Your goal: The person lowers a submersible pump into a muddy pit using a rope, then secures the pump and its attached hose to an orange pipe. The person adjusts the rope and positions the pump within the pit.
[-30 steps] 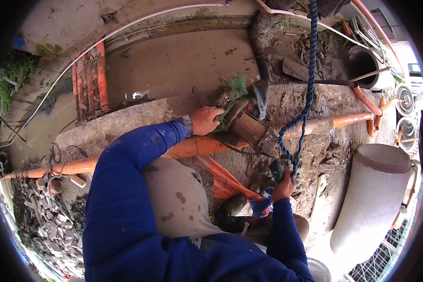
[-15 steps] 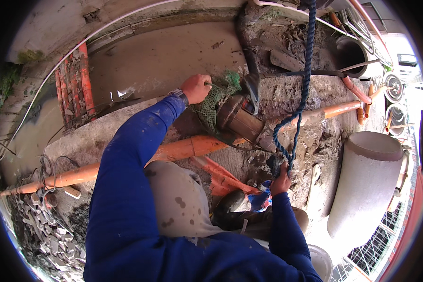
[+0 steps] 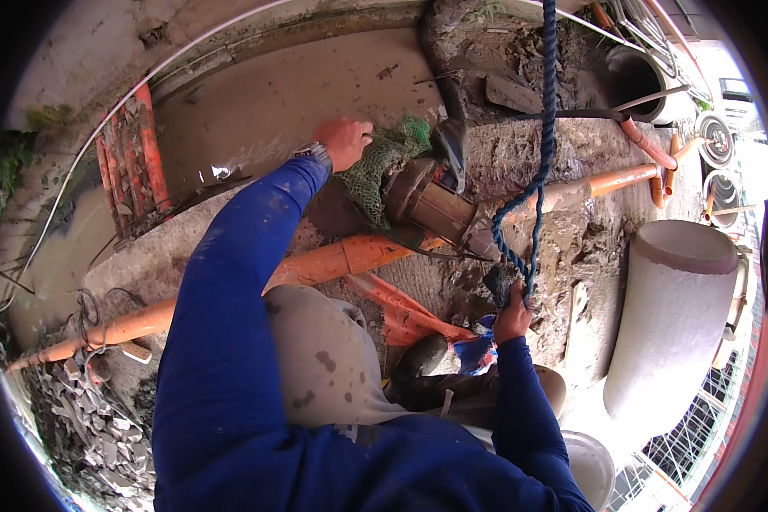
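Observation:
My left hand (image 3: 345, 143) has its fingers curled at the edge of a green mesh net (image 3: 375, 177), which looks pinched there, though the fingertips are partly hidden. The net drapes around one end of a muddy, cylindrical metal pump (image 3: 431, 206) lying on its side. A dark hose (image 3: 452, 141) runs upward beside that end. Lower right, my right hand (image 3: 512, 317) is closed around a thick blue rope (image 3: 548, 111). The rope comes down from the top edge and loops near the pump's other end. A dark grey lump (image 3: 498, 282) sits by my right fingers.
Muddy water (image 3: 282, 94) lies beyond a concrete ledge (image 3: 179, 230). An orange pipe (image 3: 316, 266) crosses beneath the pump. Large concrete pipe (image 3: 676, 316) stands at right; broken rubble (image 3: 94, 427) lies lower left. Orange bars (image 3: 136, 158) lean at upper left.
My left hand has shifted slightly left and up relative to the net, its fingers a little looser. My right hand keeps its hold on the rope. The whole view has shifted a little.

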`<state>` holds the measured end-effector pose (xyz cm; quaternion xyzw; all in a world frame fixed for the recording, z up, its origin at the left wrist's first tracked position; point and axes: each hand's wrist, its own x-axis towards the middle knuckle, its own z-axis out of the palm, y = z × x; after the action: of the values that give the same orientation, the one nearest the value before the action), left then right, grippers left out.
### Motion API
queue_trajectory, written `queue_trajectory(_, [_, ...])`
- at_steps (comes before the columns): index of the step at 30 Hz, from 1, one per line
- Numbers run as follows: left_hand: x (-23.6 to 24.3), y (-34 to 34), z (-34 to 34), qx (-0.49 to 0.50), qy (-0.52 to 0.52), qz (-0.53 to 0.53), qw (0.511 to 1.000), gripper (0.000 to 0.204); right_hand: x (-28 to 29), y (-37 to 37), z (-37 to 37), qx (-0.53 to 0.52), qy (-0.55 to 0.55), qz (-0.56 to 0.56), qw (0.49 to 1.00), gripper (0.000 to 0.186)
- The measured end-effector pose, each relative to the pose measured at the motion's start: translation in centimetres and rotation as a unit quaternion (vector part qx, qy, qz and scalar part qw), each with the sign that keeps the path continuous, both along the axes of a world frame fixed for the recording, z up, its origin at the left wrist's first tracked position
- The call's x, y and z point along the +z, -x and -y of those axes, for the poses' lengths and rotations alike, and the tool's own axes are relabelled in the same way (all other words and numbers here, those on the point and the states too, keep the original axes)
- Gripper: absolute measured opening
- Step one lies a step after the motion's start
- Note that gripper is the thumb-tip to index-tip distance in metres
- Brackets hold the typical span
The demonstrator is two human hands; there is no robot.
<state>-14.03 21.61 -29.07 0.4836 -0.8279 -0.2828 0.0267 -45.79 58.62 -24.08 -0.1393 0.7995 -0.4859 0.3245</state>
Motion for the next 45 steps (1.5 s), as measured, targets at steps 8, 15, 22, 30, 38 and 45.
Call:
queue_trajectory(8, [1.5,1.7,-3.5,-0.072,0.238,-0.092,0.964,0.017,0.5,-0.6,-0.4,0.051,-0.029,-0.082,0.995,0.043])
queue_trajectory(15, [-0.1,2.4,-5.5,-0.138,0.196,-0.068,0.968,0.012,0.8,-0.4,0.2,0.027,-0.049,-0.017,0.998,0.048])
queue_trajectory(22, [-0.3,2.6,-5.6,-0.106,0.193,-0.149,0.964,0.016,0.4,0.0,-0.9,0.124,-0.072,-0.149,0.978,0.045])
queue_trajectory(30, [1.9,1.2,-12.1,-0.415,-0.36,-0.076,0.832,0.037,2.1,-1.7,1.2,0.033,-0.019,-0.067,0.997,0.038])
queue_trajectory(38, [1.0,-0.5,-5.1,-0.003,-0.048,-0.127,0.991,0.036,0.9,-1.2,0.3,0.078,-0.069,-0.094,0.99,0.046])
queue_trajectory(45, [-3.1,-0.6,-6.2,0.029,-0.041,-0.085,0.995,0.041,-1.0,1.2,-1.5,0.073,-0.1,-0.023,0.992,0.041])
